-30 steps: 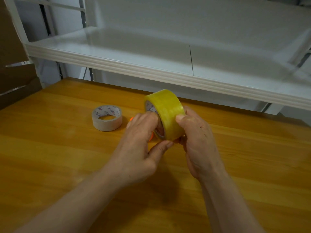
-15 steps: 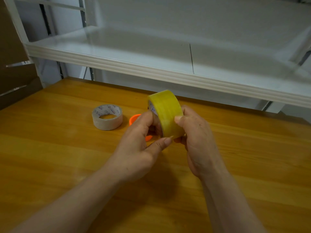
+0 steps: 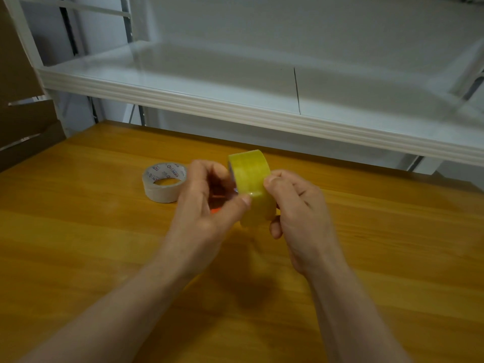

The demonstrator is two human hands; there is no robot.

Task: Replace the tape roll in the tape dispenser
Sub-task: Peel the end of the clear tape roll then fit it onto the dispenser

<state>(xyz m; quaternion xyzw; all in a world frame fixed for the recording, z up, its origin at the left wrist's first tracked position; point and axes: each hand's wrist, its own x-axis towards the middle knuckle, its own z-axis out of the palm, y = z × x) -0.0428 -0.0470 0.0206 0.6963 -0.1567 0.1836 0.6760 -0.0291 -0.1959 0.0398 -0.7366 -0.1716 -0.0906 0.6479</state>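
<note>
Yellow tape roll (image 3: 250, 184) standing on edge above the wooden table (image 3: 78, 258), gripped between both hands of the person. The right hand (image 3: 301, 213) is clasping the roll from its right side, thumb pressing against the outer band near the top and the curled fingers wrapping behind and beneath it. The left hand (image 3: 204, 210) is closing on the roll from the opposite side, its thumb tip lying on the yellow band about midway down while the other fingers are reaching toward the open core on the left face; whether those fingers are entering the core cannot be told, because the hand is hiding it. A small orange part (image 3: 215, 210) is showing between the left palm and the roll, mostly covered, so its shape and its contact with the roll are not readable. Both forearms are extending from the near edge of the table toward the middle. Just beside the left hand, on its far left, a second roll of pale beige tape (image 3: 163, 183) with a printed cardboard core is lying flat on the table, apart from the yellow one. Behind the table a white shelf (image 3: 235, 111) is running across the view, and brown cardboard (image 3: 23, 121) is leaning at the far left.
</note>
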